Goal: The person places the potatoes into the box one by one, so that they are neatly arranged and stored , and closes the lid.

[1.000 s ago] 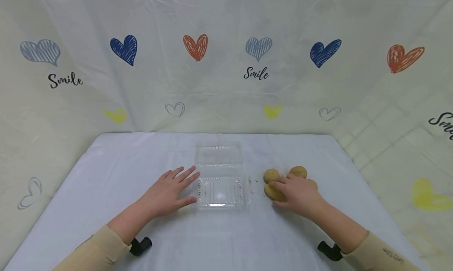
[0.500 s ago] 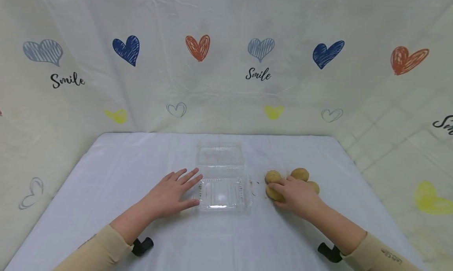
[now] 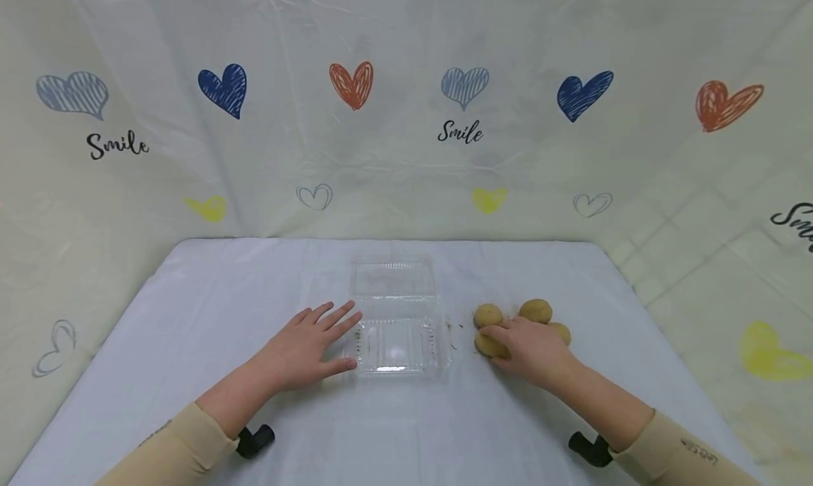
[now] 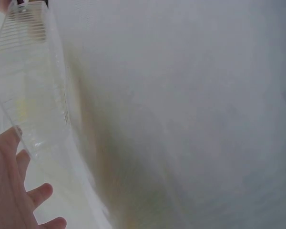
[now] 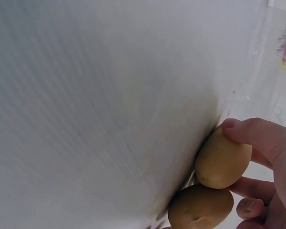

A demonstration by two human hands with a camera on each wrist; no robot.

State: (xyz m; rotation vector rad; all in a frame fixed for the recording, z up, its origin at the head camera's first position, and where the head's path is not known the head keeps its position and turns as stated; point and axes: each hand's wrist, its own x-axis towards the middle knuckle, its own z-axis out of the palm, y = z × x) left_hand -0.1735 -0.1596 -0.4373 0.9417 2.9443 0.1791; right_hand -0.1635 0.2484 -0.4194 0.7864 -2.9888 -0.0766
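Observation:
My right hand grips a potato lying on the white cloth, thumb on one side and fingers on the other in the right wrist view. Another potato sits against it. Around the hand in the head view lie a round potato at the left, one behind and one partly hidden by the hand. My left hand is spread, its fingertips right at the left edge of a clear plastic clamshell container. The container's lid lies folded back, away from me.
White cloth covers the table. Small dark crumbs lie between the container and the potatoes. A pale backdrop with printed hearts rises behind the table and along its sides. Black wrist mounts show under both forearms.

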